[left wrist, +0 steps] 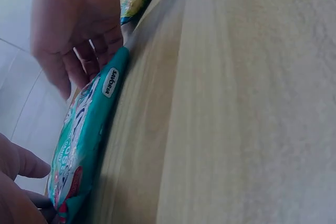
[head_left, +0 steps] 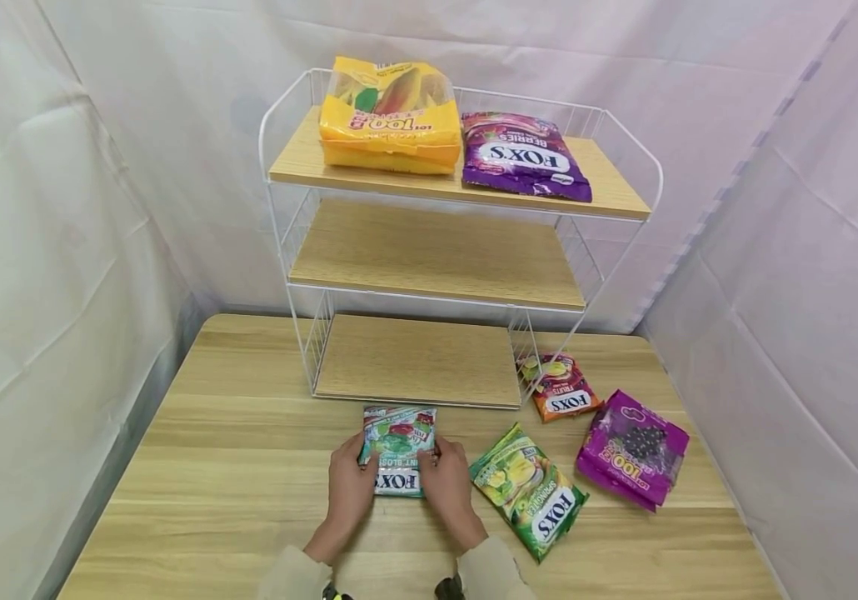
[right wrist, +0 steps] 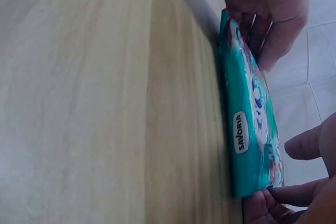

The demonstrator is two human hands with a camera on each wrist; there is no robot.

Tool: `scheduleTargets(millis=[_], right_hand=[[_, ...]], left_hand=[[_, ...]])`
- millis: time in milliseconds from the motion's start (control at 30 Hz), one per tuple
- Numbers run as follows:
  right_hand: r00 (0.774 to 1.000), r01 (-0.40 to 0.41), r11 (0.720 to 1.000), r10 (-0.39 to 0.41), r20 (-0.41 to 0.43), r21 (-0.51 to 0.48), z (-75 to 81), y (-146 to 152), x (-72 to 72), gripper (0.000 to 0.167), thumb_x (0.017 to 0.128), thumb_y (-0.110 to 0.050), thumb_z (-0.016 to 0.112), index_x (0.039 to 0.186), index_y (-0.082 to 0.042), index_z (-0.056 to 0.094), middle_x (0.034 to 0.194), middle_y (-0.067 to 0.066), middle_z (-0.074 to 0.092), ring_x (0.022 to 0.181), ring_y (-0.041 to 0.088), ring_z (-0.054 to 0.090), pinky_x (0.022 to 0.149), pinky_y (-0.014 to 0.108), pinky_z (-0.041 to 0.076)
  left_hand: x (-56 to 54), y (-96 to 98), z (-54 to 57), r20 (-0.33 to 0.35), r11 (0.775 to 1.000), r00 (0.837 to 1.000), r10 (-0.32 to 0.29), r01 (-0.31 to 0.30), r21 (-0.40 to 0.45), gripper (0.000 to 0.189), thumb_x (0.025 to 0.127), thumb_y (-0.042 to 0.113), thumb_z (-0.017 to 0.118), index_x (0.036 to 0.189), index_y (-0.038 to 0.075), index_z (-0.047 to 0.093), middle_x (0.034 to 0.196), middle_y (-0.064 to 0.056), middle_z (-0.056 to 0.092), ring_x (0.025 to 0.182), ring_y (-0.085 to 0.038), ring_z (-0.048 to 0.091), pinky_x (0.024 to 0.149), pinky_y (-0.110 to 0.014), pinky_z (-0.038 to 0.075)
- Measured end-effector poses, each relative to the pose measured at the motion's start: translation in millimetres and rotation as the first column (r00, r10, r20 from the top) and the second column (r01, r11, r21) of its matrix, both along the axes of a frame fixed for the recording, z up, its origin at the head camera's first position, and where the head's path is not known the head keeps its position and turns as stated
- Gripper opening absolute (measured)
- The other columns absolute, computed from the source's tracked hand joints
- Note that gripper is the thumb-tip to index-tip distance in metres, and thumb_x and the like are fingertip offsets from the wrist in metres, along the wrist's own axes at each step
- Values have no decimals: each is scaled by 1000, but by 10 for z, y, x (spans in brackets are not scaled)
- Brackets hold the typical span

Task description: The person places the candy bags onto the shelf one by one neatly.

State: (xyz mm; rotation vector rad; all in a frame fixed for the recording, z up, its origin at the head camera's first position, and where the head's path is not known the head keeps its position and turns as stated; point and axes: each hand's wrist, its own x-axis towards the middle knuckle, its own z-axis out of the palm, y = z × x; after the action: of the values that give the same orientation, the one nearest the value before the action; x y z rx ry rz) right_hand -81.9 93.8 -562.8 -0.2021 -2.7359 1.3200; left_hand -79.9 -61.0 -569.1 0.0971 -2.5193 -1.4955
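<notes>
A teal Fox's mint candy bag (head_left: 396,446) lies flat on the table before the rack's lowest shelf, its printed face up. My left hand (head_left: 350,483) grips its left side and my right hand (head_left: 447,485) its right side, thumbs over the top face. In the left wrist view, fingers of the left hand (left wrist: 21,184) are at the bag's edge, low against the wood. Similarly, the right wrist view has fingertips of the right hand (right wrist: 307,177) tucked at the underside of the bag's near corner (right wrist: 249,166).
Right of my hands lie a green Fox's bag (head_left: 530,492), a purple bag (head_left: 633,450) and a red-orange Fox's bag (head_left: 560,387) by the rack's foot. The white wire rack (head_left: 436,292) has three wooden shelves. On top sit a yellow bag (head_left: 390,117) and a purple Fox's berries bag (head_left: 525,157).
</notes>
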Motion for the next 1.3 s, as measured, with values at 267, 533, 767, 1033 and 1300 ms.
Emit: scheduleTargets(millis=[267, 533, 767, 1033, 1300], right_hand=[[1000, -30, 999, 31, 6, -41, 11, -25, 38, 49, 89, -15, 65, 124, 17, 52, 107, 25, 56, 94, 34, 57, 79, 47, 50], [998, -19, 996, 14, -56, -88, 27, -67, 84, 45, 91, -12, 63, 125, 17, 52, 114, 29, 59, 107, 40, 57, 90, 50, 49], [992, -40, 993, 26, -126, -108, 82, -104, 150, 46, 92, -10, 61, 127, 17, 50, 122, 31, 56, 116, 40, 54, 94, 49, 46], [988, -66, 987, 43, -151, -147, 169, -121, 202, 48, 93, -12, 61, 131, 15, 48, 126, 26, 56, 117, 34, 54, 94, 46, 47], [981, -105, 980, 74, -178, -170, 362, -120, 250, 51, 95, -16, 60, 135, 12, 45, 132, 25, 52, 123, 33, 49, 99, 45, 43]], left_hand=[[44, 26, 26, 2, 998, 1000, 17, -17, 57, 42, 86, -3, 64, 124, -17, 53, 122, -32, 56, 118, -44, 50, 97, -54, 42], [109, 68, 35, 3, 995, 1000, 28, -28, 91, 49, 82, -6, 66, 127, -16, 50, 125, -30, 55, 115, -40, 54, 93, -50, 46], [179, 150, 44, -28, 995, 998, 49, -46, 90, 56, 81, -6, 68, 132, -15, 46, 125, -29, 55, 102, -34, 59, 79, -45, 52], [224, 176, 139, -21, 993, 996, 83, -80, 88, 57, 82, -3, 68, 135, -10, 46, 123, -26, 57, 101, -31, 57, 79, -44, 50], [280, 204, 297, -85, 987, 990, 115, -104, 122, 58, 83, -3, 68, 136, -6, 47, 125, -23, 57, 113, -35, 53, 94, -49, 45]])
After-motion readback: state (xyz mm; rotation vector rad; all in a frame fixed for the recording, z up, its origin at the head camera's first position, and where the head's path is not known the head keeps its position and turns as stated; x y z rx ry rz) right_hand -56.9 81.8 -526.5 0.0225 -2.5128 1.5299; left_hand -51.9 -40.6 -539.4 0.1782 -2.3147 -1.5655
